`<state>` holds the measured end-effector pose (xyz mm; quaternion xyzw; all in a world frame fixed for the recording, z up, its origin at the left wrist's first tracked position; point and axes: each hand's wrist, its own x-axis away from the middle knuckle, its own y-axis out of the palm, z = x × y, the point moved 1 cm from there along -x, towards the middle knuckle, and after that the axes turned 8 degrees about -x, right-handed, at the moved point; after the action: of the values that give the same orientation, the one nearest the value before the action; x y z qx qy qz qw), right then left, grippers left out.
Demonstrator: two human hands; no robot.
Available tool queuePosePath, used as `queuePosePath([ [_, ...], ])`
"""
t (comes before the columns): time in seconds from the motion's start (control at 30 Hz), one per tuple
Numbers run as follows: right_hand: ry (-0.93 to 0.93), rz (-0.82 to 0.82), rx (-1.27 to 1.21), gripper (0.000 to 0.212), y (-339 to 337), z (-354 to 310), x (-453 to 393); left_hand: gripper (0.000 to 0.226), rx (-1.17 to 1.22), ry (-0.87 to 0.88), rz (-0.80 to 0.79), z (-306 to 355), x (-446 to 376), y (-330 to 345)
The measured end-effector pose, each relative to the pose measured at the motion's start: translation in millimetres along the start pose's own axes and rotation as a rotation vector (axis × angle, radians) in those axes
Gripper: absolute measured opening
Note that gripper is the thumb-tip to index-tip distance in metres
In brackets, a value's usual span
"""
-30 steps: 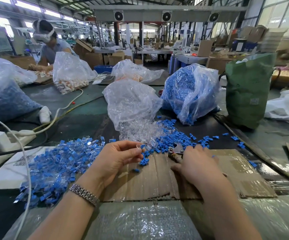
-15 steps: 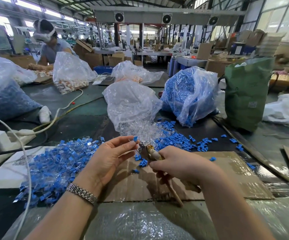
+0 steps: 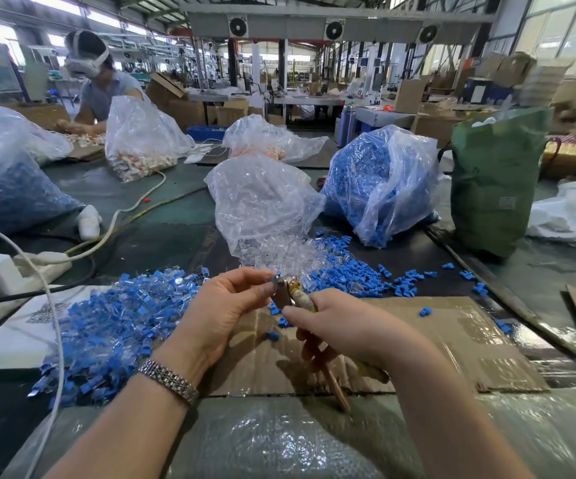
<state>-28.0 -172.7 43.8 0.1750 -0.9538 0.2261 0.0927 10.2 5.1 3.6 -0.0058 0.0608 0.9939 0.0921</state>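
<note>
Two hands meet above the table [image 3: 162, 216]. R hand [image 3: 343, 328] grips hand tool [image 3: 298, 295], long axis 11-to-5 o'clock, head at 11. L hand [image 3: 221, 312] fingers pinch small blue part [image 3: 275, 279] touching tool head, at its 9 o'clock; L hand nearer, so likely feeds it in.

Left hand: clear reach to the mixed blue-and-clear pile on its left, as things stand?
Likely yes: the pile lies right beside the left hand, nothing between them. But that hand pinches a small part at the head of the tool the right hand grips, so it must let go first.
</note>
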Motion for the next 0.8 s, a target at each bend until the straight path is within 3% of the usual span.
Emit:
queuePosePath([
  [0.17, -0.029, 0.111, 0.143, 0.044, 10.4, 7.3, -7.4, 0.022, -0.048, -0.001, -0.011, 1.2, 1.3, -3.1],
  [0.43, 0.053, 0.099, 0.050, 0.037, -3.8, 0.3, 6.3, 0.015, -0.175, 0.102, 0.078, -2.8, -2.9, -9.1],
  [0.5, 0.064, 0.240, 0.236, 0.031, -19.2, 6.7, 8.1, 0.018, -0.386, 0.170, 0.198, -2.9, -4.3, -15.8],
  [0.67, 0.231, 0.462, 0.660, 0.033, -40.1, 36.7, 7.9, 0.015, -1.260, 0.204, 0.586, -5.4, -4.7, -22.7],
  [0.73, 0.279, 0.456, 0.745, 0.039, -39.6, 44.2, 8.3, 0.014, -1.364, 0.198, 0.611, -6.5, -4.8, -23.0],
  [0.8, 0.307, 0.458, 0.773, 0.054, -38.6, 46.4, 7.4, 0.016, -1.353, 0.291, 0.525, -8.9, -5.7, -18.1],
])
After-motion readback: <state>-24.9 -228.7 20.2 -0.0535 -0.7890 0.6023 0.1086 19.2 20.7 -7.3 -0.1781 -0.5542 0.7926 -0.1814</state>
